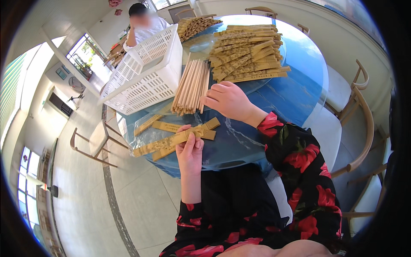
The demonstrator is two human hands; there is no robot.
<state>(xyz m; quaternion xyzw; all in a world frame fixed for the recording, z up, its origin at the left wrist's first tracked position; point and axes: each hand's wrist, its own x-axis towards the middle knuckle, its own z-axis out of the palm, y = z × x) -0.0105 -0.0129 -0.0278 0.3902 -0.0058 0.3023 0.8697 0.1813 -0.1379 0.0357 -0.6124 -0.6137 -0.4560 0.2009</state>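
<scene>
Between the thumb and fingers of my left hand is a flat brown paper chopstick sleeve, held slantwise above the near table edge. A few more sleeves lie under and behind it, partly on clear plastic film. My right hand is closed, with its fingertips pinched at the right side of a bundle of plain wooden chopsticks. How many sticks the fingers grip is hidden. Just beyond that hand rises a big pile of printed brown sleeves.
A white slotted plastic basket stands tilted left of the chopsticks. Another pile of filled-looking sleeves lies at the back of the blue round table. Across it sits a person. Wooden chairs surround the table.
</scene>
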